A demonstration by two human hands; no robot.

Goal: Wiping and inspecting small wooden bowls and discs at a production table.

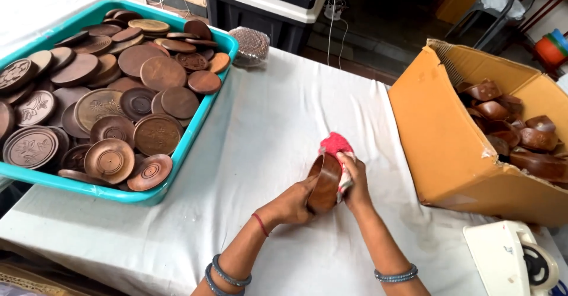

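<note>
Left hand: the left hand (293,204) is wrapped around the underside of a wooden bowl (324,183), fingers closed on its rim, a red thread seen at the wrist.
Right hand: the right hand (355,183) is pressed against the bowl's open side, fingers closed on a red cloth (335,144) (a white part of it shows under the palm).
Wooden bowl: it is held tilted on edge between both hands, just above the white tablecloth (266,130), near the middle of the table toward its near edge.
Teal tray (204,115): it is set at the table's left edge and is heaped with round wooden lids and discs (112,103), some carved with leaf patterns.
Cardboard box (444,136): it is laid open at the table's right edge, filled with more dark wooden bowls (509,130).
White device (512,260): it is seen at the near right corner (its kind cannot be told).
Mesh-covered object (251,44): it is placed at the far edge, just beside the tray.
</note>
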